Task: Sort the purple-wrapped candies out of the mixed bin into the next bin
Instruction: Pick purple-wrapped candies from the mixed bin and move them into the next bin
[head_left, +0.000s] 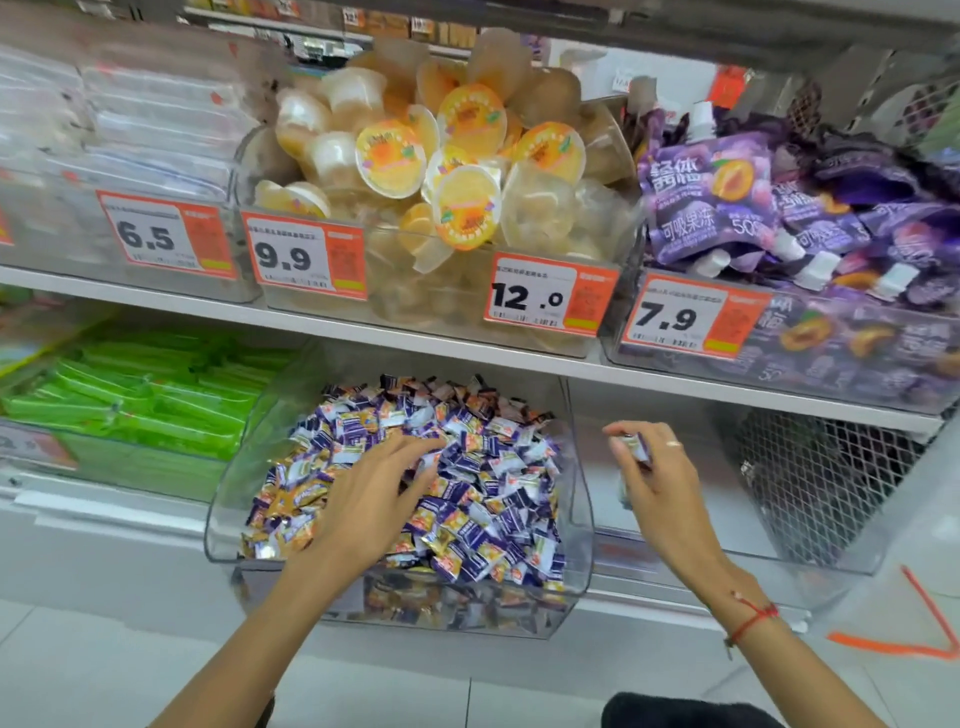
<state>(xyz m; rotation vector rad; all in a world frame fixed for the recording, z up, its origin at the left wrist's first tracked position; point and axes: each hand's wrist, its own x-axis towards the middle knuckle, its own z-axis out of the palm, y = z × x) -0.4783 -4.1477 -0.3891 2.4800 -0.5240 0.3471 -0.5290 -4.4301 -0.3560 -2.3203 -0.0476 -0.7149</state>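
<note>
candy: light, crinkly, slippery; i pinch its middle.
right hand: pinching it over next bin.
left hand: spread in mixed bin.

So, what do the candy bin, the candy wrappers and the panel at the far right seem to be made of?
Mixed bin: clear, glossy rigid plastic, judging by the see-through walls and bright edge highlights.
Candy wrappers: thin printed film, probably plastic or foil-lined; they crinkle and glint.
Mesh panel: looks like white-coated metal mesh with diamond openings, though plastic is possible.
</note>
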